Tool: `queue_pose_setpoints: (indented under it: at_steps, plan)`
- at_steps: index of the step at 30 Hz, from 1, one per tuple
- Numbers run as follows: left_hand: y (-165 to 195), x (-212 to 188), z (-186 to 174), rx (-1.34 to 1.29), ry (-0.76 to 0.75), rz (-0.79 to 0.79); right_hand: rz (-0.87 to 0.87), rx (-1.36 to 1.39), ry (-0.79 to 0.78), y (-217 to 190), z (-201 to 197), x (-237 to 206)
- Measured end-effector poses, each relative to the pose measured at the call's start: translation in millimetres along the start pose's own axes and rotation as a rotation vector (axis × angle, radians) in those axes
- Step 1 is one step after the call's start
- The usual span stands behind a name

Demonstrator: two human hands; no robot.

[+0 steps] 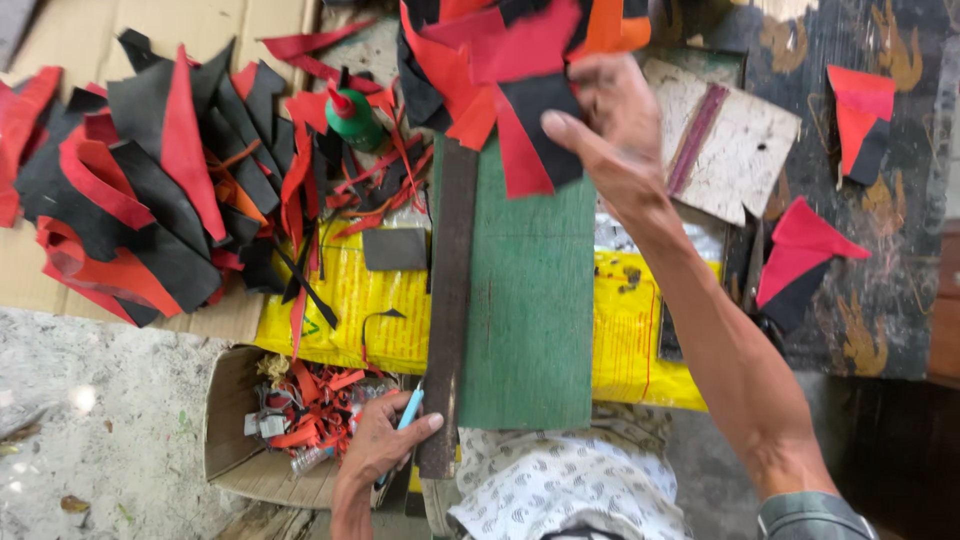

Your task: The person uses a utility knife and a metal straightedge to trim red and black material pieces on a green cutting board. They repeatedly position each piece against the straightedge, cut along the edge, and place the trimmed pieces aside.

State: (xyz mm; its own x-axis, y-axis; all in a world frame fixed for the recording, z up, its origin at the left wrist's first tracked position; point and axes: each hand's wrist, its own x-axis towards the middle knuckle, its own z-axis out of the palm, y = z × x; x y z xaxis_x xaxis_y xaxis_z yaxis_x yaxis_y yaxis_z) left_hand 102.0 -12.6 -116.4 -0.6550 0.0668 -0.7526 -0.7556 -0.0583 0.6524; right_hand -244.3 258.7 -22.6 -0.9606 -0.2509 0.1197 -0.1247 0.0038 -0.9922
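green board, glue bottle, scrap box

One green board, one dark strip left of it, one green bottle, one cardboard box, two hands.

Green board, red-and-black pieces

The right hand covered part of the red and black pieces it gripped, and that stack ran off the top edge. The left hand hid most of a light blue tool, whose kind could not be told. The cardboard box was cut by the bottom edge, its scraps too tangled to identify.
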Motion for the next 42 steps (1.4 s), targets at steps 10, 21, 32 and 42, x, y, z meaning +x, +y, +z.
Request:
queue_pose_setpoints:
  at_steps: [10, 21, 32, 42]
  plan:
    - [0, -10, 7, 0.075, -0.003, -0.017, 0.454, -0.04, 0.079, 57, -12, -148]
    - [-8, -1, 16, 0.079, -0.033, -0.047, 0.29, 0.086, 0.516, 40, -185, -108]
    - [-31, 25, 16, 0.085, -0.03, -0.109, 0.393, -0.402, 0.528, 51, -219, -60]
    - [-19, 32, 19, 0.138, -0.042, -0.202, 0.401, -0.444, 0.488, 54, -228, -60]
